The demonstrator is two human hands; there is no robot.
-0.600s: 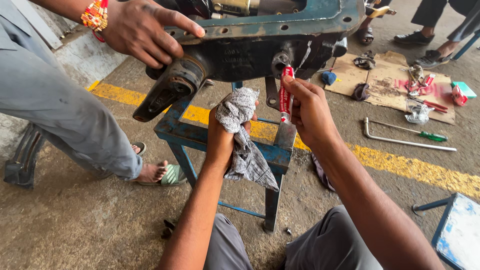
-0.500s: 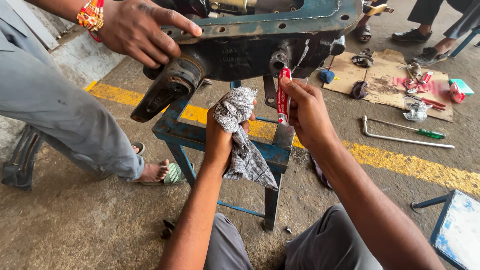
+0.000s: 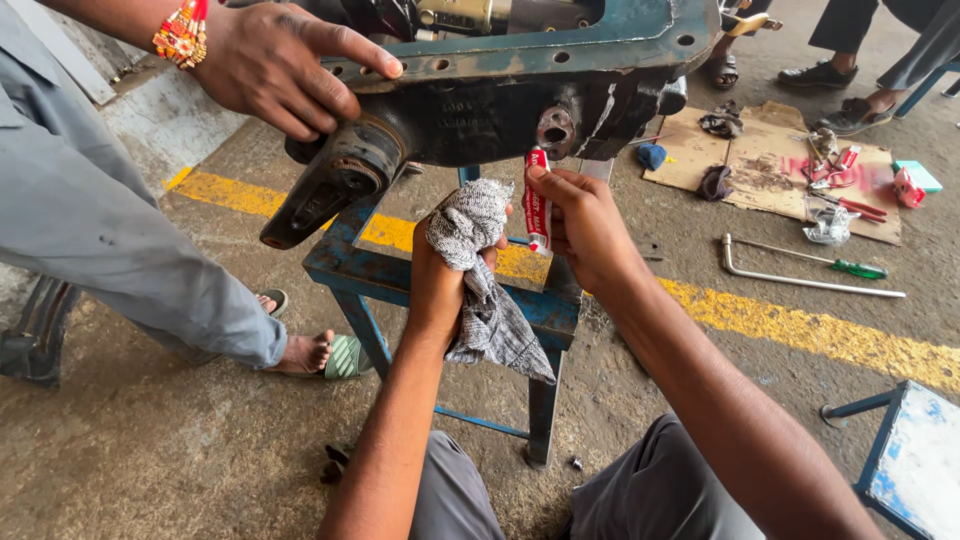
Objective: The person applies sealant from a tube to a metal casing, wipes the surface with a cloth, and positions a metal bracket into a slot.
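**Two hands, one tube, one rag at the housing port**

One small red-and-white tube (image 3: 537,200) stands upright in the right hand (image 3: 585,225), nozzle up, just below the round port (image 3: 555,130) on the side of the dark cast housing (image 3: 500,95). Fingers are wrapped closed around the tube body, thumb on the front. Tube looks light and soft-walled; it likely dents under squeeze, so a grip low on the body with the nozzle free seems best. Possibly slick if greasy.

Left hand (image 3: 440,275) is closed on a grey checked rag (image 3: 485,290), bunched at the top, tail hanging loose. Rag is limp and light, and any handful holds it.

Housing sits on a blue metal stand (image 3: 345,265). It looks heavy and rigid, not a one-hand lift. A second person's hand (image 3: 275,65), with a beaded wristband, rests on its top flange, fingers spread.

Further out: yellow floor line (image 3: 800,325), an L-shaped bar (image 3: 790,275) and a green-handled screwdriver (image 3: 845,265) on the floor, cardboard sheet (image 3: 770,175) with small parts, blue stool (image 3: 915,460) at right.
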